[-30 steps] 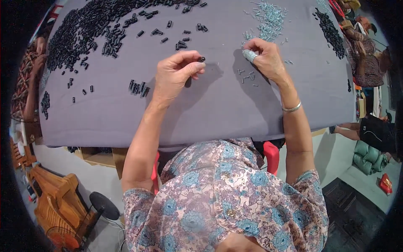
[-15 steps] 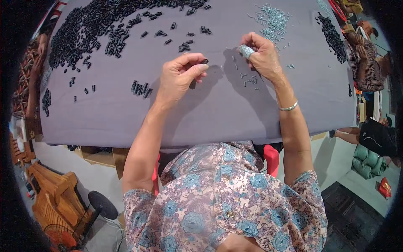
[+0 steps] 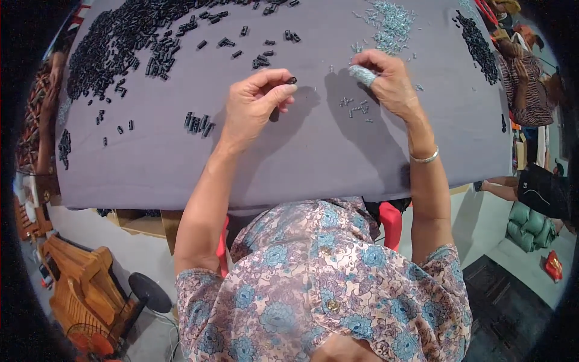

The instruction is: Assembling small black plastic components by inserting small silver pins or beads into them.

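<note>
My left hand [image 3: 250, 108] pinches a small dark cylinder piece [image 3: 292, 80] between thumb and forefinger, its end facing up to the right. Off to the right, my right hand [image 3: 392, 87] hovers over the cloth with fingers curled together; a pale wrapping [image 3: 363, 75] covers its thumb. Whatever sits in those fingertips is hidden. Below it lie several loose small silver screw-like pieces [image 3: 360, 109]. Beyond that hand spreads a heap of the same silver pieces [image 3: 392, 30]. Left of my left forearm, a short row of black cylinders [image 3: 198, 124] rests on the cloth.
A large heap of black cylinders [image 3: 120, 51] fills the far left of the grey cloth-covered table [image 3: 289, 163], with strays around it. A smaller dark pile [image 3: 476, 48] lies at the right edge. Another person [image 3: 525, 90] sits beyond it. A fan [image 3: 149, 294] stands lower left.
My right hand has shifted slightly down and to the right. My left hand has moved a little up and left, still pinching the dark cylinder piece.
</note>
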Demonstrator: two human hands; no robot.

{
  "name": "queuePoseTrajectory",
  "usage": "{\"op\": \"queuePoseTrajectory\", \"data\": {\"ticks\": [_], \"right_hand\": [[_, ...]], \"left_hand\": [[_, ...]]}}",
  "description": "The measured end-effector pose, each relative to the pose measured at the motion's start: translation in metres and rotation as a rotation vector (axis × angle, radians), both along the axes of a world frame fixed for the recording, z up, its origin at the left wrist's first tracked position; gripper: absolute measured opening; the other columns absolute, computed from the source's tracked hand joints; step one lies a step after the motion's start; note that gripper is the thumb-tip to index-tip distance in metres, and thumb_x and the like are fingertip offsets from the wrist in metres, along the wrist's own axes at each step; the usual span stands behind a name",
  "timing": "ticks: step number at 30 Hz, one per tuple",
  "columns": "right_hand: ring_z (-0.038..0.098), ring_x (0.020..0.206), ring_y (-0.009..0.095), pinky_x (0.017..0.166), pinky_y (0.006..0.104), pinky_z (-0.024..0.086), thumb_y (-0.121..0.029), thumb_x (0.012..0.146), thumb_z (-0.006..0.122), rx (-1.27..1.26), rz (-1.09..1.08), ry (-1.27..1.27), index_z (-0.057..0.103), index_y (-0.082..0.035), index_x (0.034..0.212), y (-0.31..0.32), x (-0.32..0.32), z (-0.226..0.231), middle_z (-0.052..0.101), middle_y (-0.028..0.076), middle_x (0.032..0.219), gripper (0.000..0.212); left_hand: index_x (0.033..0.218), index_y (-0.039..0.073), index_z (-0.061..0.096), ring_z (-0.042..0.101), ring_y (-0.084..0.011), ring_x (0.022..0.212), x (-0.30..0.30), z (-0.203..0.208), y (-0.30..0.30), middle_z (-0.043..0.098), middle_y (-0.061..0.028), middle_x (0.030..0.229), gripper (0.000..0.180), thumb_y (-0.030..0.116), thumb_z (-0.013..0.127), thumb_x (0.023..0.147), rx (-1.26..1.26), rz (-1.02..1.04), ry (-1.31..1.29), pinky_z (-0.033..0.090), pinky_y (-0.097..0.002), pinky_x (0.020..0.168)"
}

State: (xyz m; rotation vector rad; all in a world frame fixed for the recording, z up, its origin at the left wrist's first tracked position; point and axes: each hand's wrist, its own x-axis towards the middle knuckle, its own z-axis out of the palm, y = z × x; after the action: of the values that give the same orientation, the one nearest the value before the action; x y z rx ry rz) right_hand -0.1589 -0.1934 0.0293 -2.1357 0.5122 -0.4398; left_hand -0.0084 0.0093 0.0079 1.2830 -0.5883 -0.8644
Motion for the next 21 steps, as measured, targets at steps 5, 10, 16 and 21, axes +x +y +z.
{"op": "queuePoseTrajectory", "data": {"ticks": [5,10,16,21], "right_hand": [[0.054,0.064,0.012,0.060,0.0263,0.044,-0.011,0.078,0.065,-0.131,0.034,0.125,0.063,-0.001,0.089,0.003,0.025,-0.003,0.061,0.005,0.072,0.015],[0.058,0.058,0.023,0.058,0.0339,0.046,-0.017,0.073,0.068,-0.391,0.043,0.247,0.064,0.001,0.083,0.011,0.045,0.000,0.061,0.012,0.065,0.021],[0.052,0.047,0.009,0.042,0.0247,0.040,-0.012,0.079,0.065,0.095,0.027,0.265,0.063,-0.001,0.078,0.026,0.048,0.015,0.059,0.003,0.062,0.011],[0.049,0.050,0.004,0.043,0.0199,0.039,-0.011,0.080,0.066,0.319,-0.014,0.001,0.064,-0.002,0.082,0.036,0.057,0.000,0.056,-0.003,0.062,0.010]], "left_hand": [[0.097,0.000,0.064,0.059,-0.0087,0.068,-0.001,0.004,0.001,0.062,-0.0024,0.081,0.016,0.004,0.066,0.081,0.019,0.000,0.000,0.050,-0.0223,0.059],[0.096,0.000,0.064,0.059,-0.0083,0.068,0.003,-0.001,0.004,0.062,-0.0022,0.080,0.016,0.003,0.065,0.081,-0.033,0.026,0.023,0.050,-0.0224,0.058],[0.097,0.001,0.066,0.059,-0.0064,0.063,0.002,-0.005,0.001,0.063,-0.0026,0.075,0.017,0.007,0.067,0.081,-0.083,0.038,0.004,0.045,-0.0184,0.050],[0.097,0.000,0.064,0.059,-0.0076,0.065,0.003,-0.002,0.000,0.062,-0.0033,0.077,0.017,0.006,0.066,0.081,-0.016,0.050,0.035,0.049,-0.0206,0.055]]}}
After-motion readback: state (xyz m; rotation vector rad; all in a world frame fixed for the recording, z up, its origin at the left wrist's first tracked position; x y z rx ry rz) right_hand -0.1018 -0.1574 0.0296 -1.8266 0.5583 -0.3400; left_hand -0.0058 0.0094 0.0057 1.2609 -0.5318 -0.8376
